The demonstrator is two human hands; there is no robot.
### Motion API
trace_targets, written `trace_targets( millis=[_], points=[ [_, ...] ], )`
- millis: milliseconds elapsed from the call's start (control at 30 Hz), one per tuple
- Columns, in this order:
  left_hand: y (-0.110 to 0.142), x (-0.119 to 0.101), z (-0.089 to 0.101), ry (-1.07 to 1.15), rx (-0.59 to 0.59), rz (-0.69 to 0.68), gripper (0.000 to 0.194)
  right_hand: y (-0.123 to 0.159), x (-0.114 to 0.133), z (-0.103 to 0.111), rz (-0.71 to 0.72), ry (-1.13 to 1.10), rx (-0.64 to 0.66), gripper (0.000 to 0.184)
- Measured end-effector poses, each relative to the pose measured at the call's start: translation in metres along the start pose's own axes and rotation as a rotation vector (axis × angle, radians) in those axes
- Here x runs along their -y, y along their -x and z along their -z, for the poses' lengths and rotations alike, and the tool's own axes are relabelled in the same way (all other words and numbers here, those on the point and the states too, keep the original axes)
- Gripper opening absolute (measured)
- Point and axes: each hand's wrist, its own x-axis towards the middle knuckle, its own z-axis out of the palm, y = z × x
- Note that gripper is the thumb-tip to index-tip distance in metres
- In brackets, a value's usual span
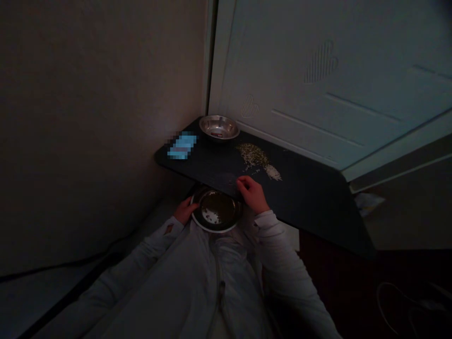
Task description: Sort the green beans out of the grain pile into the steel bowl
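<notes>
Left hand (185,210) closed on lower bowl (213,230), thumb over rim, below counter (310,197) edge; slack grip could tip it, spilling dark bits. Steel bowl (219,124) behind, on counter. Right hand (251,192) at counter edge, fingers curled together; can't tell if anything's pinched. Green-white pile (253,155), white grains (273,172) just beyond: stray knuckle could scatter both!

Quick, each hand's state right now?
Left hand: closed on the rim of the near metal bowl.
Right hand: fingers curled by the table's near edge; cannot tell whether it holds anything.
</notes>
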Motion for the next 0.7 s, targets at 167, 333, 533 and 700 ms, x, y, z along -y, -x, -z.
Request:
trace_targets(
  millis=[167, 333, 533, 700],
  points=[
    [0.002, -0.004, 0.000, -0.036, -0.022, 0.004, 0.039, 0.001, 0.000, 0.001, 0.032, 0.012, 0.042, 0.024],
    [0.006, -0.011, -0.001, -0.059, -0.026, 0.020, 0.040, 0.001, 0.000, 0.001, 0.019, -0.015, 0.037, 0.024],
    [0.005, -0.008, 0.000, -0.020, -0.010, 0.019, 0.039, 0.000, -0.003, 0.002, -0.071, -0.176, -0.036, 0.022],
    [0.002, -0.002, 0.000, -0.003, 0.011, -0.001, 0.041, 0.006, -0.009, 0.013, -0.166, -0.281, -0.092, 0.019]
  ],
)
